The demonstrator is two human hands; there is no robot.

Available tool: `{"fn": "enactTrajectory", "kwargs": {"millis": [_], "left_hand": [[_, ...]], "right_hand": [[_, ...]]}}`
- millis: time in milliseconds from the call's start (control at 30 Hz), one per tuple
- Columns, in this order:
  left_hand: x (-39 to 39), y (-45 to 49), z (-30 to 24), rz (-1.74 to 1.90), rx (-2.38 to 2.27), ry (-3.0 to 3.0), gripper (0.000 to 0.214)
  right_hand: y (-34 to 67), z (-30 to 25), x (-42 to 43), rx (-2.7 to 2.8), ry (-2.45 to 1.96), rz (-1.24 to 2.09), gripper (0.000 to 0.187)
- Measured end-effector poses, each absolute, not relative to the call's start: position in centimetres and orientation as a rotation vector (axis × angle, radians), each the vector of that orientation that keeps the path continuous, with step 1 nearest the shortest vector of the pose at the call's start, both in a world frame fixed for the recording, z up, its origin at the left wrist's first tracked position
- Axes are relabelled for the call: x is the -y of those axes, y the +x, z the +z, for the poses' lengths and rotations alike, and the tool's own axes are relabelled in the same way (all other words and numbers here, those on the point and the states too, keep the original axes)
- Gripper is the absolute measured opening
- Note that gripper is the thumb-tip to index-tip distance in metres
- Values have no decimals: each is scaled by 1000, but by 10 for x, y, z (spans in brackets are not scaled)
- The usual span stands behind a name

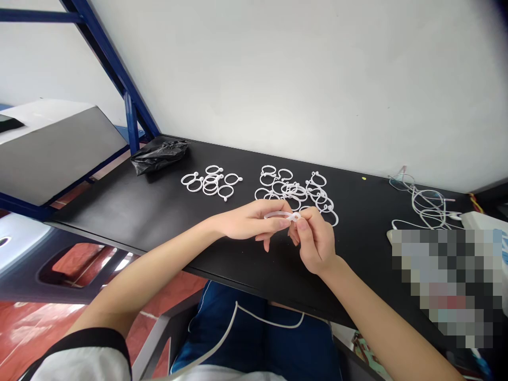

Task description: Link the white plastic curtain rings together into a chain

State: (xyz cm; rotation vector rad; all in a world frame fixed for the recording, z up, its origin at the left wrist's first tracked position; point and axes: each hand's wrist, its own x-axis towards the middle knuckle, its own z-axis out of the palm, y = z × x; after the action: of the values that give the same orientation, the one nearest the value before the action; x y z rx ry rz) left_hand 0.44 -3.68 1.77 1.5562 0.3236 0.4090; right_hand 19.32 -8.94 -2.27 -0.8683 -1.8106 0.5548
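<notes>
Between my two hands is a white plastic ring (277,214) with a small loop at one end, like a curtain ring. My left hand (257,222) pinches it from the left, thumb along its near side. The fingers of my right hand (315,238) close on the looped end, partly covering it. Just behind my hands lies a larger pile of white rings (291,189), several overlapping. Farther left on the black table (159,211) is a smaller group of similar rings (210,183), each with a small loop or knob.
A crumpled black plastic bag (161,156) lies at the back left, beside a blue metal frame (130,121). Tangled white cables (428,203) lie on the right, near a pixelated patch covering something. A pale wall (297,79) borders the table's back edge.
</notes>
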Motion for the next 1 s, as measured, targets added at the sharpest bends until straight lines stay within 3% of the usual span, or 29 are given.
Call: {"fn": "enactTrajectory", "kwargs": {"millis": [1000], "left_hand": [[36,-1,23,368,-353,1531,29]], "right_hand": [[197,-21,89,1829,-833,655,25]]}}
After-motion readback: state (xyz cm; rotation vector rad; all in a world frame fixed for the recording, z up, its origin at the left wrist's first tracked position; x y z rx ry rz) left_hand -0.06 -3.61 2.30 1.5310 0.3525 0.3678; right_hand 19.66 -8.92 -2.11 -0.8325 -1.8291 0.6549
